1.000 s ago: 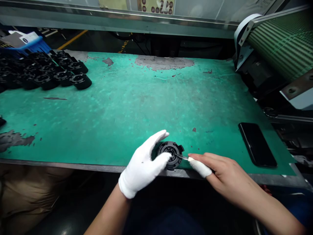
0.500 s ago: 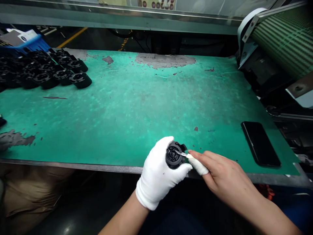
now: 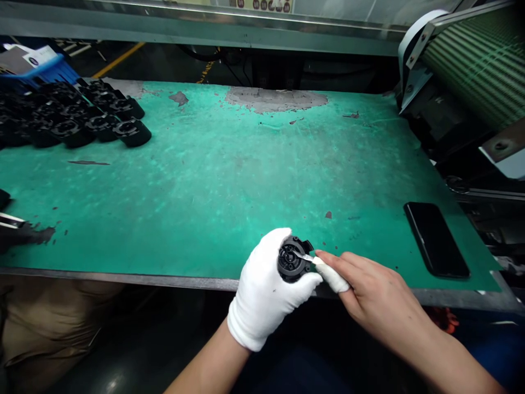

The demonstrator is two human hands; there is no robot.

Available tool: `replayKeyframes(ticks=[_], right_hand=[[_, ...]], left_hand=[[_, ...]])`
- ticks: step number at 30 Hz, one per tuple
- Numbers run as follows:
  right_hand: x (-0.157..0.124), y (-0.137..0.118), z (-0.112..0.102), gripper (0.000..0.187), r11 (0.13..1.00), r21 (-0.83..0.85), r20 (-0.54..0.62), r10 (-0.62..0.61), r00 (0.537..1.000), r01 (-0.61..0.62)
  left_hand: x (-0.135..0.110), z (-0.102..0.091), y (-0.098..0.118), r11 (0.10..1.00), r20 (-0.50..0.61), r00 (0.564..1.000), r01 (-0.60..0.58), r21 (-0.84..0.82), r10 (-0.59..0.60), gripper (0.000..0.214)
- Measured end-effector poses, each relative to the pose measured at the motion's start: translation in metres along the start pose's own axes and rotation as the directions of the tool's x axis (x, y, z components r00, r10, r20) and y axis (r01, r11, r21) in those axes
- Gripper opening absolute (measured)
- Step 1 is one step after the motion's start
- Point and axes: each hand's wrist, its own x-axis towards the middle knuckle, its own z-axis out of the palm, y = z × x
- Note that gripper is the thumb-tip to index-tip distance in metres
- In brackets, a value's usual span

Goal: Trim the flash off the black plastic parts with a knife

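Note:
My left hand, in a white glove, is closed around a round black plastic part just above the table's front edge. Ring-shaped ribs and small holes show on the part's upturned face. My right hand is bare except for a white cover on the thumb. Between thumb and forefinger it pinches a small metal blade, whose tip rests at the middle of the part's face. The blade's handle is hidden in the hand.
Several black cylindrical parts stand at the back left, before a blue bin. A phone lies on the worn green table mat at right. Beyond it is a green conveyor belt. A person's brown-clothed leg shows lower left.
Both hands keep the same hold, and the blade tip has barely moved. A light-coloured, thin, two-pronged object has come into view at the left edge. The view has shifted slightly.

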Motion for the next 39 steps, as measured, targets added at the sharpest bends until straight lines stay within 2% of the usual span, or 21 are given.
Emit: replayKeyframes(ticks=[12,17,20,24,28,34,39], right_hand=[[0.0,-0.001,0.0,0.042,1.0,0.009,0.026,0.006,1.0,-0.006],[0.0,-0.003,0.0,0.042,0.998,-0.058,0.0,0.014,1.0,-0.014],[0.0,-0.006,0.0,0.045,0.992,-0.124,-0.014,0.021,1.0,-0.022],[0.0,-0.01,0.002,0.047,0.984,-0.174,-0.036,0.04,0.999,-0.046],[0.004,-0.013,0.003,0.047,0.977,-0.191,-0.069,0.081,0.994,-0.092],[0.004,-0.005,-0.003,0.041,0.997,-0.059,-0.039,0.045,0.998,-0.048],[0.003,-0.003,-0.002,0.041,0.991,-0.124,-0.023,0.05,0.998,-0.053]], left_hand=[[0.0,0.001,-0.001,1.0,-0.017,1.0,-0.022,0.015,0.022,0.062],[0.0,0.001,-0.001,0.999,-0.013,0.999,-0.038,0.022,0.038,0.06],[-0.001,0.003,-0.002,0.997,-0.054,0.997,-0.057,0.048,0.06,0.061],[-0.003,0.01,-0.002,0.989,-0.142,0.985,-0.085,0.118,0.102,0.053],[-0.004,0.016,0.0,0.979,-0.184,0.972,-0.115,0.166,0.146,0.046],[-0.005,0.017,-0.002,0.975,-0.202,0.963,-0.144,0.167,0.177,0.046],[-0.006,0.018,-0.003,0.973,-0.206,0.962,-0.142,0.18,0.178,0.05]])
